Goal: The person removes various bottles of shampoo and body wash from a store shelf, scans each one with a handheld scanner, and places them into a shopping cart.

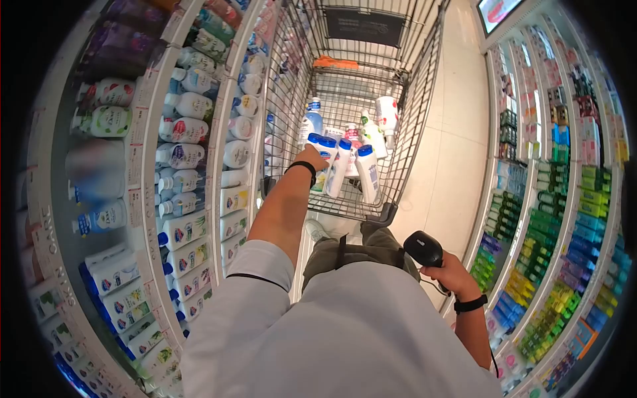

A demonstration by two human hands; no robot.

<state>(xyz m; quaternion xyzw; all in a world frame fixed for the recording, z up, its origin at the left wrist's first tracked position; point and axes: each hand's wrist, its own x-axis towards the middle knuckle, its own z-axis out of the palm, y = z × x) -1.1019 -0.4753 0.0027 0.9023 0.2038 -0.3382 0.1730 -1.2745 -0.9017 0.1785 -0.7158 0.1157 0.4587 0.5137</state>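
Observation:
My left hand [312, 158] reaches down into the wire shopping cart [417, 136]. Its fingers close on a white blue-capped bottle [323, 147], though the hand covers part of it. Beside it stand two more white bottles, a leaning blue-capped bottle [340, 167] and another blue-capped bottle [366, 174]. Farther in are a blue pump bottle [312, 119], a green-and-white bottle [373, 137], a pink-labelled bottle [352, 136] and a white bottle with red marks [387, 114]. Low at the right, my right hand [456, 273] grips a black handheld scanner [423, 249].
A shelf [222, 99] packed with body-wash bottles runs close along the left. On the right, past the pale tiled floor [444, 152], rises another shelf [531, 205] of colourful boxes. A screen [497, 12] is at the top right. An orange strip [336, 63] crosses the cart.

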